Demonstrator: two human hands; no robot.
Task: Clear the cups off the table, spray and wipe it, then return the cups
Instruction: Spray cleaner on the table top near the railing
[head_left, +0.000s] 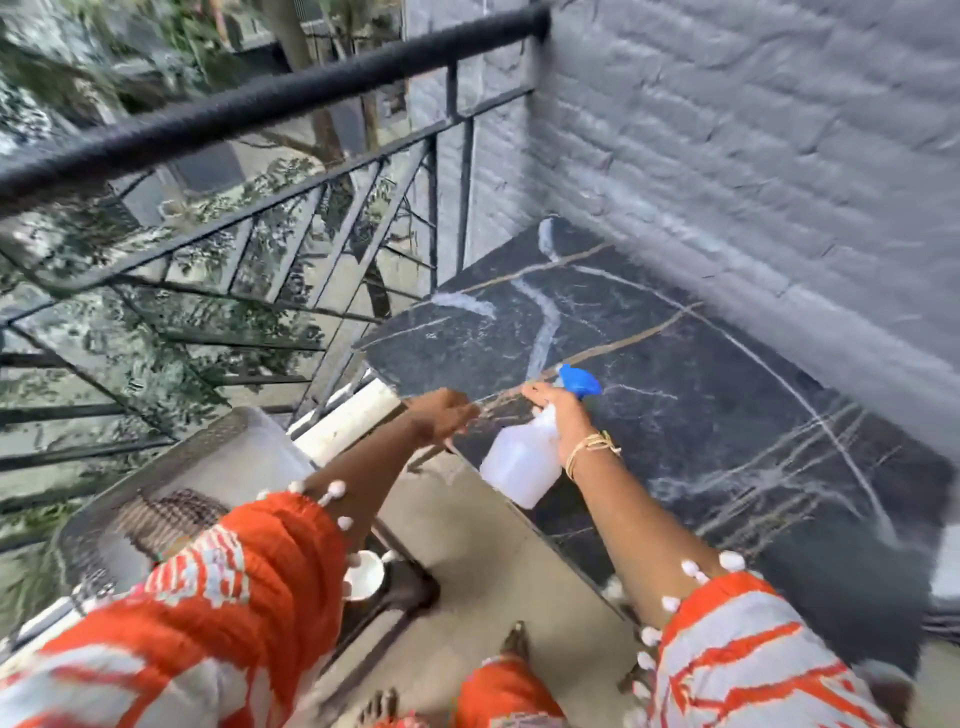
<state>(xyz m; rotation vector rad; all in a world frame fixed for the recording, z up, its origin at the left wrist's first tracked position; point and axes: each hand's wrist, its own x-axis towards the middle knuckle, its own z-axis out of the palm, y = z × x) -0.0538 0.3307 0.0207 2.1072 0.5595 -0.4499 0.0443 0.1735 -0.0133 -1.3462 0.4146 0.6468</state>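
The right hand holds a spray bottle over the near edge of the dark marble surface; its fingers are curled round the bottle's neck just under the blue nozzle, which points out across the stone. The bottle is translucent white and hangs tilted, its base toward the person. A gold bracelet sits on that wrist. The left hand reaches out beside it, at the surface's near corner, fingers fairly straight and holding nothing; whether it touches the stone I cannot tell, since the picture is blurred. A white cup stands off the surface, lower down to the left, next to a metal mesh chair. Both arms wear orange and white patterned sleeves. A black railing runs along the left, and a grey painted brick wall backs the surface.
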